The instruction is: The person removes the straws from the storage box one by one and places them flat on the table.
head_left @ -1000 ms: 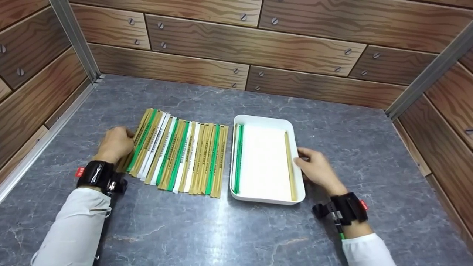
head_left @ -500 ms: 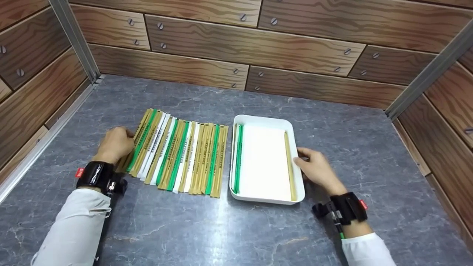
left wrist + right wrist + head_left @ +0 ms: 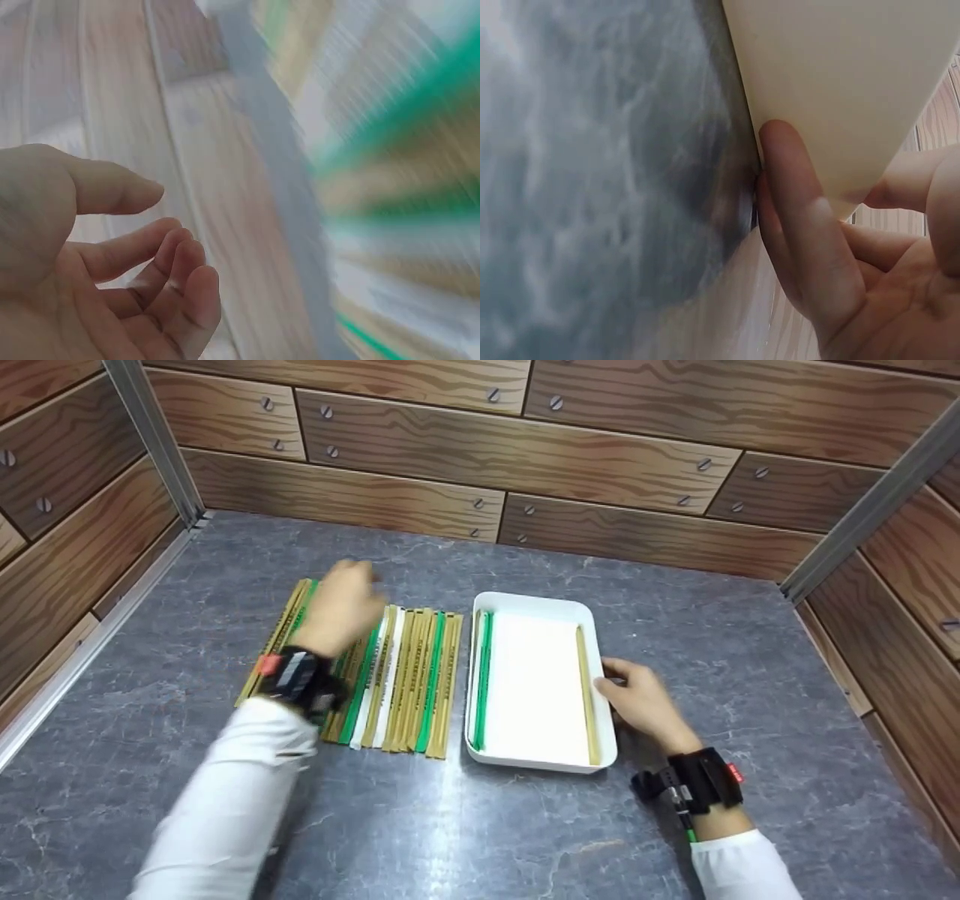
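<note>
Long, thin wrapped sticks [image 3: 409,682] in gold, green and white, with dark print, lie side by side in a row on the table. My left hand [image 3: 341,611] is over the left half of that row and covers part of it. In the left wrist view its thumb and loosely bent fingers stand apart, holding nothing. To the right is a white tray [image 3: 540,765], with green and gold sticks [image 3: 484,682] along its left wall and one gold stick [image 3: 589,697] along its right. My right hand [image 3: 645,705] grips the tray's right wall, thumb near the rim, fingers against the outside.
The grey marbled table [image 3: 420,832] is enclosed by wood-patterned panels [image 3: 517,450] at the back and sides. A metal strip [image 3: 97,637] runs along its left edge. Each wrist wears a black camera strap.
My left hand has moved right and away from me, from the left end of the row to over its left half. My right hand still holds the tray.
</note>
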The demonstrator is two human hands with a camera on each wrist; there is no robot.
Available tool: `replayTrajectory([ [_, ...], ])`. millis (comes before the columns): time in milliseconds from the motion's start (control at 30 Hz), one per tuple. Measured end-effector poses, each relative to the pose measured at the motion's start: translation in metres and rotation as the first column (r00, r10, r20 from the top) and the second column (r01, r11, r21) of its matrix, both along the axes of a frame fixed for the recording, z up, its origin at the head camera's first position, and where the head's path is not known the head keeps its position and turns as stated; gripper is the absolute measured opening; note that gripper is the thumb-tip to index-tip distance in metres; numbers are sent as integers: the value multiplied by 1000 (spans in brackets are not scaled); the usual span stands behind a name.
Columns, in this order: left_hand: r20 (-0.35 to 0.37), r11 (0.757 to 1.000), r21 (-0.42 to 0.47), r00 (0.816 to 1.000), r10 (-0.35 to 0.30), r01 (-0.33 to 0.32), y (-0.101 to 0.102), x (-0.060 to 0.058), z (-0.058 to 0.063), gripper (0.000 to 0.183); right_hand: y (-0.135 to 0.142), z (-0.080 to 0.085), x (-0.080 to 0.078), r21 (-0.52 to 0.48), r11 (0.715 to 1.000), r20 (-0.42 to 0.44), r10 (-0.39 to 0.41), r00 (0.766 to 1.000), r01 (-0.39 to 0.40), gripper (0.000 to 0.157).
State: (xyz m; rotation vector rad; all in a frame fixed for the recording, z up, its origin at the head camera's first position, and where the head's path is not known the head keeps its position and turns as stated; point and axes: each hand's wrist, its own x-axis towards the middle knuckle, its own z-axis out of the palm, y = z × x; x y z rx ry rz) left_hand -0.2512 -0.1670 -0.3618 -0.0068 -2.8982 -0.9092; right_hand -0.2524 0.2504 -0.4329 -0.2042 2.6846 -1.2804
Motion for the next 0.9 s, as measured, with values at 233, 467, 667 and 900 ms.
replayTrajectory([
  [233,72,993,-43,991,-110,113,99,-12,12,34,-4,2,-1,4,1000,3,5,1000,-5,53],
  [467,247,907,-318,947,-204,278,168,-12,-4,26,-5,2,-1,-29,1000,2,10,1000,-10,53],
  [667,279,853,-454,950,-137,256,198,-13,-20,27,-2,1,0,-48,999,5,7,1000,-6,52],
  [900,287,870,-434,951,-114,235,211,-13,-30,25,1,-1,1,-41,999,8,-6,1000,7,52],
])
